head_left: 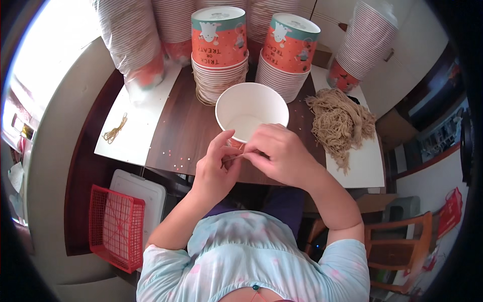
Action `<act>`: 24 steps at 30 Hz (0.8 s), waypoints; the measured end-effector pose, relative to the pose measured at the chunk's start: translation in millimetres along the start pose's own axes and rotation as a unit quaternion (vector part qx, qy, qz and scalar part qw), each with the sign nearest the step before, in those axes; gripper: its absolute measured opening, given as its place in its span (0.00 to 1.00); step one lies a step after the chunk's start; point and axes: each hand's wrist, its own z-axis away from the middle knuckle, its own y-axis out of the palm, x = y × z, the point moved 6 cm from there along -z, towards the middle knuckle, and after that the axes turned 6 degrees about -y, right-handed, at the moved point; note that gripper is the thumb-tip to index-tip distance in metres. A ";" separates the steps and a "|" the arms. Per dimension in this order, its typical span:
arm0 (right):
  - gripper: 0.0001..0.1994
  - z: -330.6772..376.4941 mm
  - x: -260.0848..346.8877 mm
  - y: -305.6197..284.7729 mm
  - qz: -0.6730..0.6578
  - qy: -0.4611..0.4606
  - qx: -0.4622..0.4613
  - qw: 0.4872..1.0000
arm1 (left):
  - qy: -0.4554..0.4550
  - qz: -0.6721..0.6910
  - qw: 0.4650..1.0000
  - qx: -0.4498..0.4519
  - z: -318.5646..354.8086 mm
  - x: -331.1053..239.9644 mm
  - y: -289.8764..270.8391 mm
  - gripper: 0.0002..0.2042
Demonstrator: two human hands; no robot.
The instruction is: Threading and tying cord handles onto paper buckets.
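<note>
A white-lined paper bucket (251, 100) stands mouth up at the middle of the table, with a bit of its orange outside showing below the rim. Close in front of it, my left hand (214, 171) and my right hand (283, 153) meet. A thin tan cord (233, 158) runs between their fingertips, pinched by both. My right hand's knuckles are up by the bucket's near rim and hide part of it. Whether the cord passes through the bucket's wall cannot be seen.
Behind stand two stacks of orange buckets (219, 45) (292, 45), upside down, the left one with cords hanging round it. A heap of tan cords (339, 123) lies right, a small bundle (115, 129) left. Plastic-wrapped stacks (128, 35) line the back. A red basket (117, 226) sits lower left.
</note>
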 end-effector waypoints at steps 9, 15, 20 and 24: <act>0.09 57.7 -6.4 47.0 0.224 0.009 -0.101 0.969 | -0.119 0.212 0.968 -0.060 14.3 29.1 12.7 0.21; 0.08 60.6 -31.2 82.7 -0.162 0.222 -0.199 0.941 | -0.337 0.529 0.777 -0.057 26.3 54.3 29.4 0.16; 0.08 70.3 -46.7 107.0 -0.557 0.317 -0.206 0.739 | -0.333 0.549 0.766 -0.047 30.4 57.6 22.4 0.15; 0.07 73.6 -46.4 115.6 -0.645 0.366 -0.225 0.632 | -0.263 0.437 0.854 -0.104 25.7 49.7 13.2 0.13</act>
